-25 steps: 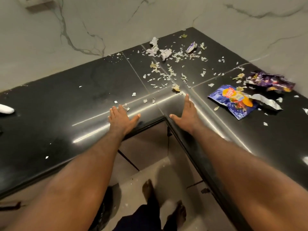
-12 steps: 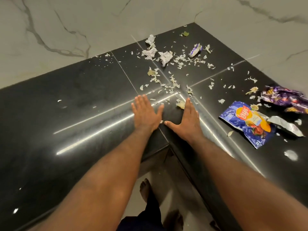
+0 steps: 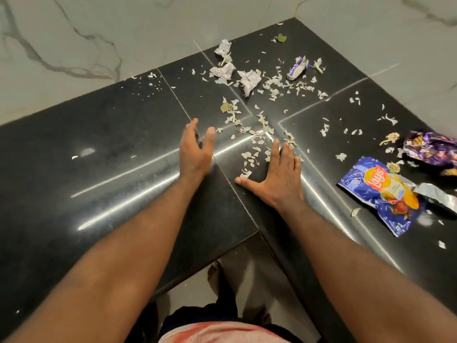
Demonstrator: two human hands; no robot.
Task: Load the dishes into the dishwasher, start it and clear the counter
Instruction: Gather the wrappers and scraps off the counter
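Glossy black stone counter [image 3: 123, 149], wrapped round an inside corner, streaked with long reflections of light and crossed by thin straight seams. Strewn over its middle and back, a drift of small pale scraps [image 3: 257, 134], torn, curled and flaky. Behind them, crumpled white paper balls [image 3: 248, 80] and a small twisted purple-and-silver packet [image 3: 298, 68].

Right hand [image 3: 279, 177] pressed flat on the stone, palm down, fingers straight and together, thumb stretched out sideways, fingertips among the nearest scraps, nothing grasped. Left hand [image 3: 195, 149] to its left and well apart from it, tipped up on its outer edge, fingers loosely extended, thumb raised, palm turned towards the scraps, released and empty.

Further right, a blue chip bag [image 3: 385, 194], crinkled plastic, lying flat and torn open with silver lining showing; contents impossible to tell. Just beyond it at the frame edge, a crumpled purple foil wrapper [image 3: 430, 149], shiny and creased.

Behind everything, a white marble wall [image 3: 99, 33] with grey veins. Below the counter edge, a bare foot [image 3: 214, 273] on a pale floor.

Half a second earlier: both palms flat, thumbs nearly meeting. Now separated, left lifted onto its edge, right moved forward into the scraps.
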